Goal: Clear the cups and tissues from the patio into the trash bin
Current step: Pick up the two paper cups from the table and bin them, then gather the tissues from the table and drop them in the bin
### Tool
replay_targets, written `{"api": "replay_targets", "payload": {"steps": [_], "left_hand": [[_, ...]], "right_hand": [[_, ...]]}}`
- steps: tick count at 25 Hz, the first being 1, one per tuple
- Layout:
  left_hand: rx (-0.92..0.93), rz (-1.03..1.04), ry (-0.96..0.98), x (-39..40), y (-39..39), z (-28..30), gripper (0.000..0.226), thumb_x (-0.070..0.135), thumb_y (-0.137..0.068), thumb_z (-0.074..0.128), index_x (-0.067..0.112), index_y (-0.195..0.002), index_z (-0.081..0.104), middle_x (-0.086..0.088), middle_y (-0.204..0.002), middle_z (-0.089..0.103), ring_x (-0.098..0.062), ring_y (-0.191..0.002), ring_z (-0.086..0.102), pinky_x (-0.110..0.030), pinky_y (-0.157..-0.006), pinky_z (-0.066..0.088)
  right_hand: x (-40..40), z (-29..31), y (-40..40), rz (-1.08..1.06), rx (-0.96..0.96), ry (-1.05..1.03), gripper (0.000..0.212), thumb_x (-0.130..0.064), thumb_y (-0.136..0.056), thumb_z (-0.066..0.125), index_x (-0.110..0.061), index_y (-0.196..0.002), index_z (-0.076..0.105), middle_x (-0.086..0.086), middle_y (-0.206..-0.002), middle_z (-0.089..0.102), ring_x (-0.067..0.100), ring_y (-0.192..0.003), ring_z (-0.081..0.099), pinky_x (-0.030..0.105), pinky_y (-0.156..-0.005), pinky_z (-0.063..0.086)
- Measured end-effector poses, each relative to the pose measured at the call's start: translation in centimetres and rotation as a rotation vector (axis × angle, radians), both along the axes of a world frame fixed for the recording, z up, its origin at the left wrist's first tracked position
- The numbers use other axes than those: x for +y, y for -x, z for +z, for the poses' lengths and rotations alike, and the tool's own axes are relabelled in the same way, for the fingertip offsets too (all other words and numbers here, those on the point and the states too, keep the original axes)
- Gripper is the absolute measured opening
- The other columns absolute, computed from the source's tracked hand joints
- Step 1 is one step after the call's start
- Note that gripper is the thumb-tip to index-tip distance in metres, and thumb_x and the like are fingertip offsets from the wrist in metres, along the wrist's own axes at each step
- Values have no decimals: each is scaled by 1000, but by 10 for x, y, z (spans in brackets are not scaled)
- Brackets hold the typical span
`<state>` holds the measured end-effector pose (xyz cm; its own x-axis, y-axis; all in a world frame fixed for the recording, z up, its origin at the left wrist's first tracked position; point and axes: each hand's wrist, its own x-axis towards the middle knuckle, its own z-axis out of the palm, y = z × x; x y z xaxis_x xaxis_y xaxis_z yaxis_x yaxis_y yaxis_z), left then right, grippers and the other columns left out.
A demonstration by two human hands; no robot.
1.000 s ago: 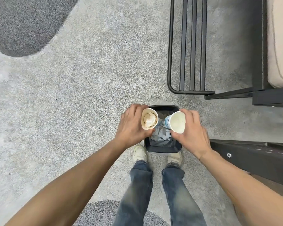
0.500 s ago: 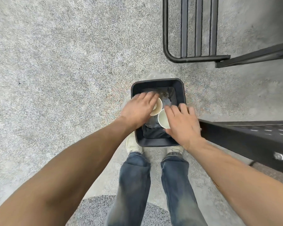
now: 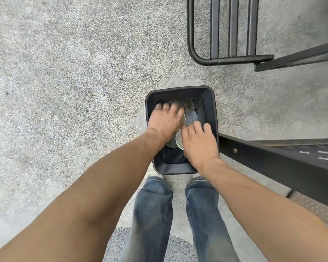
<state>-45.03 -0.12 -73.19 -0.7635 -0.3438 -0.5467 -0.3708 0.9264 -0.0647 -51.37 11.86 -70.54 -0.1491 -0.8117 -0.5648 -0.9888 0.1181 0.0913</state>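
Observation:
A black trash bin (image 3: 210, 103) stands on the patio floor just in front of my feet. Both hands reach down into it. My left hand (image 3: 166, 121) is palm down with its fingers spread and blurred; only a sliver of a paper cup (image 3: 184, 119) shows at its right edge. My right hand (image 3: 199, 146) covers most of a white paper cup (image 3: 178, 141), whose open mouth shows by the thumb. Whether that hand still grips the cup is hidden. Crumpled tissues (image 3: 192, 116) lie in the bin beyond the hands.
A clear liner bag (image 3: 140, 120) hangs over the bin's left side. Black metal patio furniture stands at upper right (image 3: 233, 59), and a dark metal frame (image 3: 272, 163) runs close along the bin's right. A grey rug (image 3: 119, 241) lies under my legs.
Both hands have tipped the cups from above the bin down into it. The left fingers have spread wider, and my view has dropped closer to the bin.

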Motion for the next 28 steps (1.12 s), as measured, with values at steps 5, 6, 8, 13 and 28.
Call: {"api": "replay_targets", "payload": {"steps": [5,6,8,13,28], "left_hand": [[37,-9,-47,-5,-4,19,60,30,-94,52,14,-144,24,-14,-129,48,-31,-117,49,-39,-103,33],[69,5,-57,-6,-6,28,62,31,-92,54,15,-144,24,-13,-128,48,-30,-118,49,-38,-105,33],[127,38,-73,-10,-13,54,69,38,-88,60,16,-144,25,-10,-131,47,-28,-124,45,-36,-107,32],[264,137,-102,-20,-27,149,75,52,-85,59,21,-145,28,-5,-142,42,-25,-133,37,-39,-111,25],[777,231,-7,-36,-9,564,80,74,-79,47,37,-148,29,5,-158,24,-18,-146,17,-42,-119,6]], "right_hand": [[-3,14,-1,-59,-25,63,53,-35,-88,55,-9,-132,39,8,-119,54,28,-108,42,40,-83,35],[-2,23,0,-80,-47,91,54,-36,-88,55,-10,-133,39,7,-120,54,28,-108,43,40,-82,36],[-4,45,7,-122,-86,134,61,-41,-87,56,-12,-137,36,5,-123,53,29,-111,43,40,-83,36],[-11,131,30,-255,-95,233,76,-59,-86,48,-19,-146,26,4,-139,43,29,-133,30,48,-100,32],[-5,547,104,-341,19,740,77,-75,-83,29,-29,-145,33,1,-151,36,28,-145,11,59,-114,10]]}}
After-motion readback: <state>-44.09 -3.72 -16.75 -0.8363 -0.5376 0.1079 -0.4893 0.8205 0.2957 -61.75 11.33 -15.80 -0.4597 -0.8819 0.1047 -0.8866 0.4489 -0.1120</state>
